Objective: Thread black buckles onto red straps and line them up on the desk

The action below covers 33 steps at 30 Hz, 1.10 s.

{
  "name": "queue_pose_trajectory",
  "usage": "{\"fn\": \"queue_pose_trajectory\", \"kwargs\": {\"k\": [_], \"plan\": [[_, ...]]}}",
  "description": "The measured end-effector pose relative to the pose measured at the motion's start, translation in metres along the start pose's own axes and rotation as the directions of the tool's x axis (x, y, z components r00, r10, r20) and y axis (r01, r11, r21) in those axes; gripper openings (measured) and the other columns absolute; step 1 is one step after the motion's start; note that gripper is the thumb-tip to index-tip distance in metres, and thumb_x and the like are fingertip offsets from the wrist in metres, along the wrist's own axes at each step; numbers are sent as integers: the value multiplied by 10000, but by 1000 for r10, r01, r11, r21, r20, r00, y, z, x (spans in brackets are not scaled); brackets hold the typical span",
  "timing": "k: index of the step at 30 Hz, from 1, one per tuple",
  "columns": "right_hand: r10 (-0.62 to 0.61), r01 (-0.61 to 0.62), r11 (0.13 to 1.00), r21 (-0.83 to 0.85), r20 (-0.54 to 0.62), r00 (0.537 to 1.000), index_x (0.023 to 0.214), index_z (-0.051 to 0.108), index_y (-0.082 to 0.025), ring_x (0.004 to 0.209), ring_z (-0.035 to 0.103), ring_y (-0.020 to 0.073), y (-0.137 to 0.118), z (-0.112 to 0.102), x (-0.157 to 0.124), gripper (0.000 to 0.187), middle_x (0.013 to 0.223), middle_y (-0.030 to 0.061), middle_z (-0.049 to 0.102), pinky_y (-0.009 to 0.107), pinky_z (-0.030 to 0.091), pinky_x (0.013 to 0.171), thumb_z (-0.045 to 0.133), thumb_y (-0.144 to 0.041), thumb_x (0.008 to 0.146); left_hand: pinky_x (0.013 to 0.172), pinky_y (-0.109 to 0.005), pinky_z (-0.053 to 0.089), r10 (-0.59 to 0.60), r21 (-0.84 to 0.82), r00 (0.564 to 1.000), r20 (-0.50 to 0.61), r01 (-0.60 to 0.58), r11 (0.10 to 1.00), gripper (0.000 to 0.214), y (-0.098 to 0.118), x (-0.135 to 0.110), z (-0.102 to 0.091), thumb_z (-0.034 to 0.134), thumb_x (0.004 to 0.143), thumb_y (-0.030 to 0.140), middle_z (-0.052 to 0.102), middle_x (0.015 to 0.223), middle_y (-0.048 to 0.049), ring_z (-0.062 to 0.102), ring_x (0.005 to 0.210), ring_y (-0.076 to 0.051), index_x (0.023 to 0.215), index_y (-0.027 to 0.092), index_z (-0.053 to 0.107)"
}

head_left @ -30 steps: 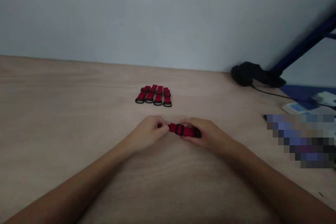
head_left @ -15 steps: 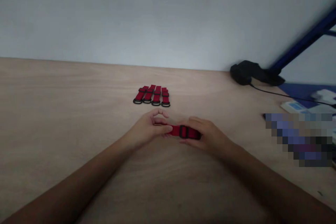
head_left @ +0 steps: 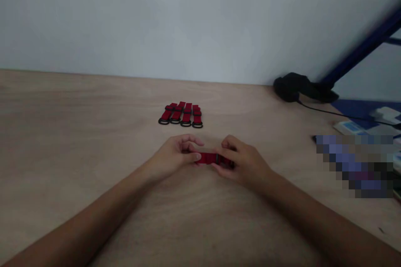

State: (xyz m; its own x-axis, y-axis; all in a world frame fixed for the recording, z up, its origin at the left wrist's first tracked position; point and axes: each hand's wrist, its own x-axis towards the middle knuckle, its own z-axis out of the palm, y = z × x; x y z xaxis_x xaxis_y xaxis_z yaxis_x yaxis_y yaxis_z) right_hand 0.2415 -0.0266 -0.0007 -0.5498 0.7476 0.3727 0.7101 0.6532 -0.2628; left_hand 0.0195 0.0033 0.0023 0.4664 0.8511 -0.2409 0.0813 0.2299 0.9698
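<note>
A red strap with a black slide buckle stretches between my two hands, just above the table. My left hand pinches its left end between thumb and fingers. At the buckle, my right hand grips the strap, its fingers bent around the edges and hiding part of the buckle and the right end. Beyond my hands lie several more red straps, side by side on the table, their black D-shaped rings toward me.
The wooden table meets a pale wall at the back. A black object with a cable lies at the back right, beside a blue frame. White boxes and a pixelated item are at the right.
My right hand has shifted its fingers onto the buckle, which is now more covered and turned. The left hand has moved slightly left, still pinching the strap. The laid-out straps have stayed put.
</note>
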Motion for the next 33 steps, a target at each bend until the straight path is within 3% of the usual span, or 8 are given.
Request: {"fn": "queue_pose_trajectory", "kwargs": {"k": [4, 10, 13, 16, 19, 22, 27, 33], "plan": [[27, -28, 999, 18, 35, 999, 944, 716, -169, 611, 524, 114, 6, 1, -1, 208, 988, 100, 551, 247, 460, 552, 646, -316, 816, 604, -223, 447, -36, 63, 999, 2, 36, 997, 266, 2, 1, -5, 701, 675, 165, 656, 665, 20, 621, 586, -113, 919, 135, 601], [-59, 57, 998, 18, 130, 990, 1107, 691, -201, 902, 568, 250, 8, 8, 4, 326, 998, 129, 624, 406, 498, 797, 567, -419, 898, 523, -232, 450, -37, 203, 999, -20, 40, 978, 441, 2, -1, 3, 663, 777, 312, 680, 812, -41, 593, 562, -119, 1158, 111, 570], [-57, 41, 994, 106, 159, 986, 1206, 642, -204, 931, 557, 259, 7, 7, 4, 409, 1041, 137, 615, 426, 494, 822, 609, -434, 869, 544, -238, 445, 24, 343, 998, 65, -45, 938, 376, -3, -2, 9, 635, 812, 319, 681, 825, -42, 602, 627, -144, 1147, 151, 628], [-48, 12, 983, 184, 193, 980, 1264, 597, -196, 1020, 541, 283, 11, -1, 1, 560, 1124, 146, 586, 444, 473, 879, 714, -446, 777, 641, -265, 477, 165, 538, 980, 112, -199, 819, 252, -5, -4, 12, 591, 838, 248, 645, 791, -28, 610, 713, -168, 1059, 193, 699], [-12, -38, 981, 192, 253, 968, 1187, 646, -206, 986, 558, 269, 18, -8, -2, 476, 1089, 125, 594, 414, 479, 852, 739, -397, 760, 764, -310, 501, 333, 703, 937, 103, -305, 642, 253, -4, -8, 15, 592, 848, 254, 620, 991, -66, 615, 839, -188, 1073, 201, 696], [-1, -48, 981, 187, 254, 967, 1175, 642, -191, 953, 569, 262, 20, -7, -2, 433, 1041, 118, 623, 404, 480, 838, 721, -368, 788, 913, -356, 479, 412, 744, 887, 210, -418, 521, 342, -3, -9, 17, 608, 861, 304, 600, 1147, -79, 594, 1006, -215, 1191, 219, 630], [-17, -49, 972, 229, 276, 961, 1184, 615, -156, 995, 556, 256, 16, -2, 0, 444, 1079, 129, 613, 395, 468, 876, 728, -321, 787, 945, -370, 470, 353, 766, 875, 331, -467, 441, 376, -6, -5, 16, 581, 884, 292, 619, 1182, -86, 576, 1073, -233, 1250, 207, 582], [87, -156, 960, 234, 279, 956, 985, 655, -177, 892, 590, 233, 16, -12, 0, 221, 937, 88, 645, 357, 470, 808, 691, -289, 798, 829, -332, 497, 343, 786, 894, 290, -427, 447, 373, 0, -8, 13, 581, 820, 226, 593, 1044, -90, 585, 921, -217, 1187, 165, 600]]}}
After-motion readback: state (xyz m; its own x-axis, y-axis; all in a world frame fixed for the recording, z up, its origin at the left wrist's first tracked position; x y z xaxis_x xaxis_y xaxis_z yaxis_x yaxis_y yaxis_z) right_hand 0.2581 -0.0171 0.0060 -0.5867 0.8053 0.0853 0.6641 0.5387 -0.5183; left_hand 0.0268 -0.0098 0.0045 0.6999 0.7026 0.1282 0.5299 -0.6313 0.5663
